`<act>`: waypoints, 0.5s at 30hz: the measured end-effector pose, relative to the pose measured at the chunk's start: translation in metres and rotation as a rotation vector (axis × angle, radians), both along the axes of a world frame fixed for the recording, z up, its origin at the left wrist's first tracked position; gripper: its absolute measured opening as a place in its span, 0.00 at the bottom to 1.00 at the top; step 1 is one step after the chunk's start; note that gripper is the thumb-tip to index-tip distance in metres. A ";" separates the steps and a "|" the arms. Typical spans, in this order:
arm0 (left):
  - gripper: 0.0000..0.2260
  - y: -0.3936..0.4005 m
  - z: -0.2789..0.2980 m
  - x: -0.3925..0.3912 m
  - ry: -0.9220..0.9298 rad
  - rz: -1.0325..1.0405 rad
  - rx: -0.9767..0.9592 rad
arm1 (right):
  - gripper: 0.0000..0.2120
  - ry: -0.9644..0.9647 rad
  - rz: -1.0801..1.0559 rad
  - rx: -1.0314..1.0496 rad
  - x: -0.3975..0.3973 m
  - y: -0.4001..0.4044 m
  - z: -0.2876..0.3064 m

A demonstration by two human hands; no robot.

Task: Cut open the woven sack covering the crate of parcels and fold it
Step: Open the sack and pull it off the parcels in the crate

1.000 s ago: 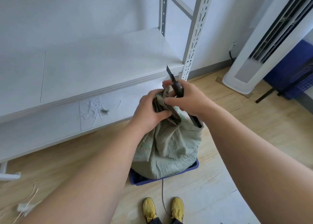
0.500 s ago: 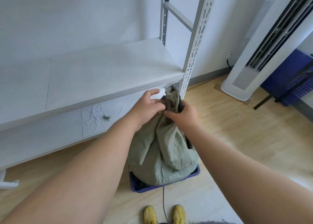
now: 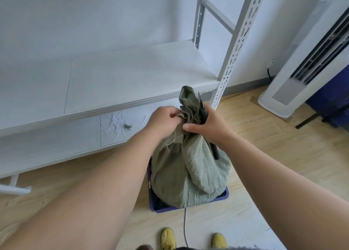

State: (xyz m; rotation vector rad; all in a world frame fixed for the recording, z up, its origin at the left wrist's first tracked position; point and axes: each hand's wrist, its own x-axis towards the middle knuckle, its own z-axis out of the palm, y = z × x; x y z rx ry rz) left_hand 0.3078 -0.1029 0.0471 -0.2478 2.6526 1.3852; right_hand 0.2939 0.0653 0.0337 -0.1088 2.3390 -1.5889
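Sack (image 3: 188,170), green and woven, is sitting at the lower centre of the frame, draped over a blue crate (image 3: 190,205) on the wooden floor (image 3: 283,155), its gathered neck rising toward the middle of the frame. Going from the left: a white shelf (image 3: 113,83) is filling the upper left and centre, with a lower shelf board (image 3: 56,144) under it carrying pale strands and a small dark scrap (image 3: 127,126). Left of centre, the left hand (image 3: 164,120) is gripping the bunched neck of the sack, fingers curled into the fabric. Just right of it, the right hand (image 3: 207,124) is wrapping around the same neck while also holding a dark knife (image 3: 204,117); the blade tip is pointing up beside the neck's top and the handle end is showing below the wrist against the sack. A slotted white upright (image 3: 238,45) of the shelving is standing behind the hands. At the bottom, two yellow shoes (image 3: 168,241) are flanking a thin grey cord (image 3: 185,225) running from the crate. At the far right, a white tower unit (image 3: 294,79) is leaning into view, with a blue object (image 3: 328,98) behind it.
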 end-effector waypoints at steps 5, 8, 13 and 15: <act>0.20 0.005 -0.021 0.015 -0.137 -0.102 0.427 | 0.17 0.039 -0.136 0.143 -0.016 0.013 -0.009; 0.43 0.014 -0.055 0.029 -0.191 -0.061 0.097 | 0.14 -0.005 -0.064 0.162 -0.020 0.029 -0.009; 0.09 0.047 -0.068 0.024 0.000 0.130 0.029 | 0.11 0.144 0.048 0.106 -0.020 0.021 0.013; 0.07 0.048 -0.061 0.018 0.130 0.251 0.066 | 0.11 0.201 0.006 0.025 -0.024 0.022 0.025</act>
